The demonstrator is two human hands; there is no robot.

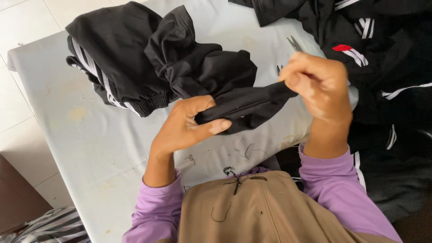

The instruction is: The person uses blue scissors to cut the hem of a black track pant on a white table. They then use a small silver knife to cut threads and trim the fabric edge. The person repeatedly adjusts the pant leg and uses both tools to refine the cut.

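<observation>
The fingers (215,127) of the left hand (186,128) are curled and pressed together around a folded edge of a black garment (198,67), thumb on top, pinching the soft matte cloth. The right hand (317,85) is closed, its fingers (294,81) pinching the same strip of fabric at its far end, so the cloth runs taut between the two hands. The garment is thin, crumpled woven material with white side stripes and a ribbed elastic cuff (150,104), heaped on a pale grey cloth-covered surface (90,135) flecked with loose black thread scraps. Small metal thread snips (293,43) lie just behind the right hand. More black striped garments (387,58) pile at the right. Lilac knit sleeves (155,209) cover both forearms.
</observation>
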